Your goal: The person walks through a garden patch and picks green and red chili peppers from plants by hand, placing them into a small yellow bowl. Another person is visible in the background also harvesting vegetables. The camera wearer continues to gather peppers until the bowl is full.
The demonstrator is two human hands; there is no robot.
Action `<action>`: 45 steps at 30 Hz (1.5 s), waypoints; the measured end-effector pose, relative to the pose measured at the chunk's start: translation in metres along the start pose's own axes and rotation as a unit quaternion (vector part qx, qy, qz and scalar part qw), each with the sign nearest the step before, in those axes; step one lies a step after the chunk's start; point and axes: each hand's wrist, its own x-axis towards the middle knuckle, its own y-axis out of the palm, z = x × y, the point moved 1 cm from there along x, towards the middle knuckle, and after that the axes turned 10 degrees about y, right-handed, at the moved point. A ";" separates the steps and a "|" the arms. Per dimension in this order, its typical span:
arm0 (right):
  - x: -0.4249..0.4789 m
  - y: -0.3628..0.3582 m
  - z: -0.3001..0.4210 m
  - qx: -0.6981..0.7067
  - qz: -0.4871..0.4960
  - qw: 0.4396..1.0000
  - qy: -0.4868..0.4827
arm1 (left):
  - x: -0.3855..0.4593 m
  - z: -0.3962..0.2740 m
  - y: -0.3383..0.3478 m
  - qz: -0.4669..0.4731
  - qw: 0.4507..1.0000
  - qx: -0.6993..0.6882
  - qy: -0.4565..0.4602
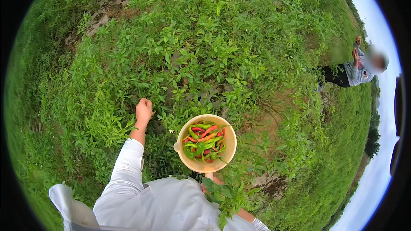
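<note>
My left hand (144, 112) is among the leaves of the pepper plants (112, 118), its fingers curled together. A small yellowish bit shows beside it, and I cannot tell whether the fingers pinch anything. In front of my body is a cream plastic dipper (231, 154) with a pouring lip on its left and a handle pointing towards me. Red, orange and green chili peppers (205, 139) fill its bottom. Close to my body, my right hand (217, 181) grips the handle, partly hidden by a leafy green sprig (221, 194) in front of it.
Dense pepper plants surround me, with bare soil (269, 118) showing to the right and at the upper left. Another person (353, 70) in a light top stands among the plants at far right, both hands raised. Grass and sky lie beyond.
</note>
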 end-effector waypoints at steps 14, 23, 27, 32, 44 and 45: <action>-0.042 0.013 0.001 -0.062 0.037 0.992 -0.101 | -0.168 -0.201 -0.033 0.133 0.880 0.122 0.440; -0.079 0.055 0.045 -0.086 0.005 0.962 -0.258 | -0.174 -0.248 -0.084 0.034 0.848 0.101 0.520; -0.157 0.074 0.097 0.037 0.005 0.977 -0.208 | -0.177 -0.275 -0.100 -0.038 0.851 0.004 0.524; -0.205 0.045 0.141 0.152 -0.013 0.936 -0.317 | -0.182 -0.270 -0.104 -0.048 0.879 -0.038 0.474; -0.214 -0.102 0.176 0.351 -0.132 0.823 -0.428 | -0.195 -0.225 -0.102 -0.029 0.922 -0.036 0.384; -0.214 -0.105 0.179 0.352 -0.139 0.821 -0.427 | -0.193 -0.225 -0.103 -0.029 0.922 -0.036 0.384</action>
